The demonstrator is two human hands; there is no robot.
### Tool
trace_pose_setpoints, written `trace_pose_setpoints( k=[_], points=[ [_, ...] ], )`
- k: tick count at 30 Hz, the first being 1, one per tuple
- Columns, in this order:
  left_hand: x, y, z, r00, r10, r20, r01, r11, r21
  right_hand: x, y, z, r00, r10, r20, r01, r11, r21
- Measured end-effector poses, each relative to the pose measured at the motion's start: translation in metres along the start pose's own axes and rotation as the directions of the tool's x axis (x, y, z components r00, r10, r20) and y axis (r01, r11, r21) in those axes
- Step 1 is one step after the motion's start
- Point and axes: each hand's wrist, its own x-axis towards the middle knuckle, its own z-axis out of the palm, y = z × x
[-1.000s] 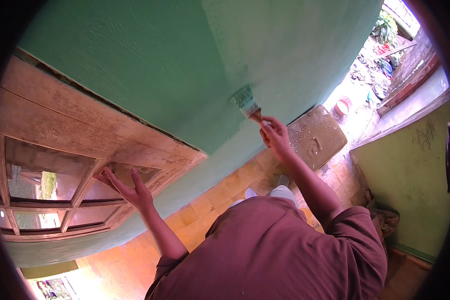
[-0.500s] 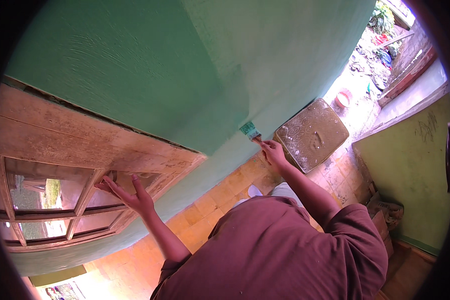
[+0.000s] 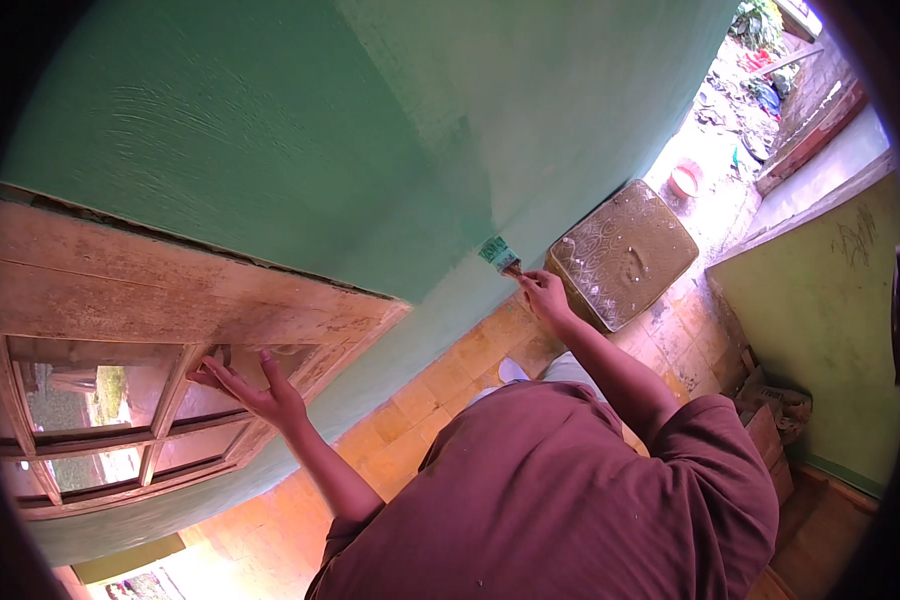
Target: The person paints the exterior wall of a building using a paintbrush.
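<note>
Head view, looking down a green wall (image 3: pixel 270 130): one paintbrush (image 3: pixel 498 253), its bristles loaded with green, meets the plaster low down near two o'clock of the frame, where fresh darker paint gives way to a paler strip above the floor. The right hand (image 3: pixel 545 297) has its fingers wrapped around the brush handle just below the bristles. At eight o'clock the left hand (image 3: pixel 255 390) rests on one weathered wooden window frame (image 3: pixel 170 300), fingers spread wide and flat against a glazing bar, apparently bracing the body.

The job appears to be at the stage of painting the bottom of the wall, close to the yellow floor tiles (image 3: pixel 440 385). The next stroke would likely call for a careful line along the base, keeping bristles off the tiles, and perhaps a reload of paint.

Counted in frame: one brush, one window frame with several panes, one square patterned cushion or mat (image 3: pixel 625 255) on the floor just right of the brush, one pink bowl (image 3: pixel 684 180) outside at one o'clock, one person in a maroon shirt (image 3: pixel 570 500).
</note>
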Motion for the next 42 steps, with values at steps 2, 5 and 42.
trace_pose_setpoints(
  k=[2,5,42],
  points=[
    [-0.001,-0.002,0.001,1.0,-0.013,0.003,0.013,0.999,-0.041,0.004,-0.012,0.007,1.0,-0.005,0.018,0.004,0.998,0.067],
    [-0.002,-0.007,-0.001,1.0,-0.022,0.008,0.023,0.998,-0.06,-0.01,-0.03,0.006,0.996,-0.072,0.046,0.063,0.983,0.173],
    [0.001,-0.002,0.008,0.999,0.031,-0.04,-0.032,0.999,-0.027,-0.084,-0.178,-0.007,0.961,-0.265,0.083,0.235,0.935,0.266]
  ],
)
